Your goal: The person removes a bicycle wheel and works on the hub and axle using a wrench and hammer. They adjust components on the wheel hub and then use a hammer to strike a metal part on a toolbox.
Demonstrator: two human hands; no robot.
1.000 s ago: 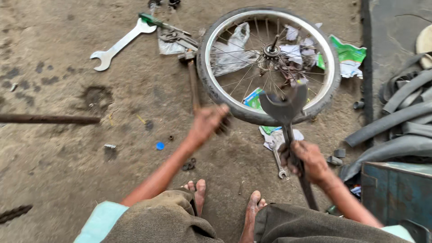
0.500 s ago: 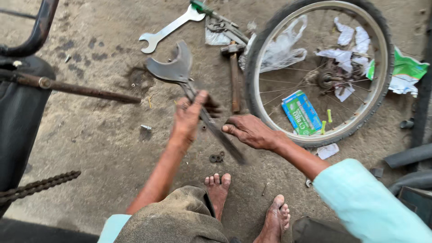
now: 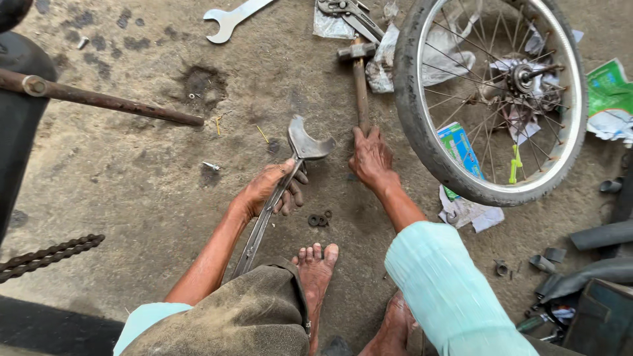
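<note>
A spoked bicycle wheel with a grey tyre and metal rim (image 3: 414,112) lies flat on the stained concrete floor (image 3: 132,171), scraps of paper and plastic showing through its spokes. Left of the wheel, a long rusty metal rod (image 3: 105,100) lies across the floor. Also left of the wheel, nearer the person, the left hand (image 3: 269,190) is clamped around the shaft of a large grey open-ended spanner (image 3: 290,168), whose forked head points away from the person while its handle runs back toward a knee. Just beside the wheel's left edge lies a hammer with a rusty handle and small metal head (image 3: 359,72); the right hand (image 3: 371,158) is pressed down on the near end of that handle, fingers together, though whether they curl round it I cannot tell. Farther from the person, left of the wheel's top, a silver open-ended wrench (image 3: 231,16) lies on the floor. Two small dark washers (image 3: 318,219) sit on the floor between the hands, well left of the wheel.
</note>
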